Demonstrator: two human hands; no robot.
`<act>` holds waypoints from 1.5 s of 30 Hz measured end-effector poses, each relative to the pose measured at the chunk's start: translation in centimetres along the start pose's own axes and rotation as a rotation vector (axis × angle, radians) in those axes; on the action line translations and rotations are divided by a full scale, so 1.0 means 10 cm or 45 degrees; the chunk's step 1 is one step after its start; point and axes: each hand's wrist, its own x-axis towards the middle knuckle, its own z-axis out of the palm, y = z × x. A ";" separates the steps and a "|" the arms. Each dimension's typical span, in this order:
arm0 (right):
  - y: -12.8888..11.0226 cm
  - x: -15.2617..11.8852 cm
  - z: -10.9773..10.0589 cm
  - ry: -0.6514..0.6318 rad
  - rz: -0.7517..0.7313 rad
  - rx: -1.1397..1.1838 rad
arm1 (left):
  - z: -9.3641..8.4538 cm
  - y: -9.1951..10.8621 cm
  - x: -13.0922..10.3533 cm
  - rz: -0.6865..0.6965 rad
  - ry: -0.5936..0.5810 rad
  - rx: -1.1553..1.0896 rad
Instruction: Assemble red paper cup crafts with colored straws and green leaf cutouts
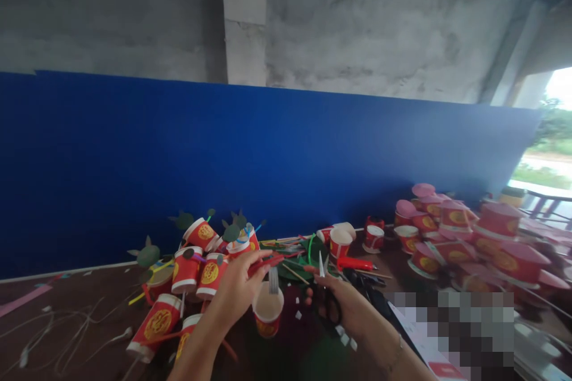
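Pinched in my left hand [248, 280] is a red strip [268, 263], held above a paper cup [268, 309] that stands upright with its open mouth toward me. A pale, fork-like striped piece [273, 281] hangs at the cup's rim, below my left fingers. My right hand [333, 294] holds black-handled scissors [322, 268], their blades apart and pointing up and away from me. Small white scraps [344, 336] lie under my right wrist.
Red cups with green paper shapes [185, 271] crowd the left. Cups with pink discs [473, 244] are piled at the right. Behind the hands lie sticks, green paper and a red tool [355, 264]. White cords [58, 327] trail at far left; a blue panel [268, 161] stands behind.
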 end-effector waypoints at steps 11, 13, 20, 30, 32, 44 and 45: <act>-0.36 0.28 0.07 -0.029 -0.350 -0.499 | -0.08 -0.18 0.10 -0.014 0.116 0.163; -0.39 0.25 0.07 -0.060 -0.325 -0.500 | -0.09 -0.20 0.10 0.013 0.138 0.187; -0.40 0.22 -0.01 -0.064 -0.308 -0.482 | -0.08 -0.26 0.10 0.057 0.170 0.253; -0.41 0.27 -0.21 0.344 -0.817 -0.966 | 0.08 -0.31 0.08 0.124 0.113 0.260; -0.39 0.29 -0.22 0.378 -0.856 -1.030 | 0.11 -0.35 0.07 0.160 0.103 0.251; -0.41 0.31 -0.30 0.252 -0.686 -1.457 | 0.01 -0.48 0.13 0.052 0.057 0.557; -0.42 0.30 -0.31 0.242 -0.672 -1.484 | 0.00 -0.48 0.13 0.047 0.062 0.556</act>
